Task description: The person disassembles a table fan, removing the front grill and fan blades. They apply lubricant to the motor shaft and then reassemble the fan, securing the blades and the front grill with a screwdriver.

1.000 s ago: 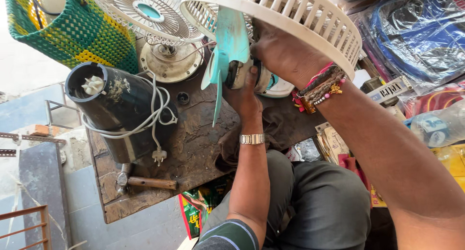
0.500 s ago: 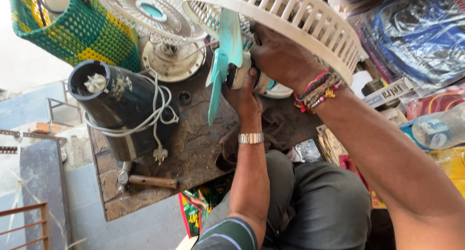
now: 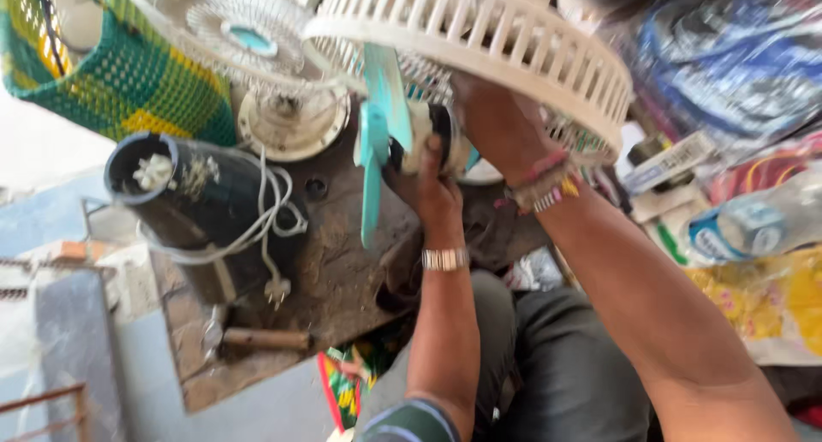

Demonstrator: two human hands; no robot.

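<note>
Over table (image 3: 342, 279): I see fan work mid-way.
Left hand (image 3: 432, 189): gripping fan motor (image 3: 424, 138), teal blade (image 3: 377, 134) on.
Right hand (image 3: 497, 125): holding white guard (image 3: 479, 39) raised.
Done: blade mounted.
Left: guard unseated, I judge.

Left hand (image 3: 434, 189) and right hand (image 3: 501, 125) hold a fan motor (image 3: 428, 138) with teal blades (image 3: 377, 134) under a cream guard (image 3: 479, 39), above a dirty tabletop (image 3: 342, 279).

Fan guard (image 3: 479, 39) and teal blade (image 3: 377, 134) crowd hands
</note>
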